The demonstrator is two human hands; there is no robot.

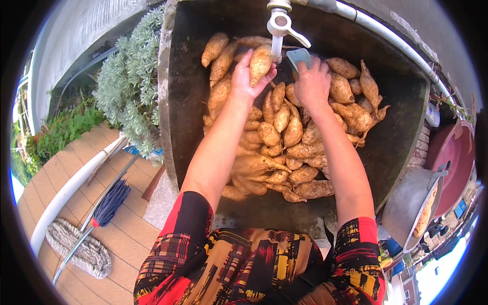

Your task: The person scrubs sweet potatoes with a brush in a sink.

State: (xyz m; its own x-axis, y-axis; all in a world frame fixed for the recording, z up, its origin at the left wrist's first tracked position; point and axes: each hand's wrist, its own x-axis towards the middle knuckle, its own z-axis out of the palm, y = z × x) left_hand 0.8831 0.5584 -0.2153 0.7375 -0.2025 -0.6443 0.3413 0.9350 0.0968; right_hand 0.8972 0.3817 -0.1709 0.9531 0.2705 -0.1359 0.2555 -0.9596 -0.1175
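Observation:
My left hand (245,81) holds a tan sweet potato (260,64) under the running white tap (280,24). Just to its right, my right hand (312,84) grips a pale blue scrubber (298,57) close to that sweet potato. Both hands hover over a heap of several sweet potatoes (284,137) lying in a dark stone basin (175,101). Water streams from the tap between the two hands.
A grey pipe (386,35) runs along the basin's far right. A metal pan (406,203) holding a sweet potato and a red tub (452,152) stand at the right. A silvery shrub (129,76), a mop (81,249) and a white pole (71,188) are on the wooden deck at the left.

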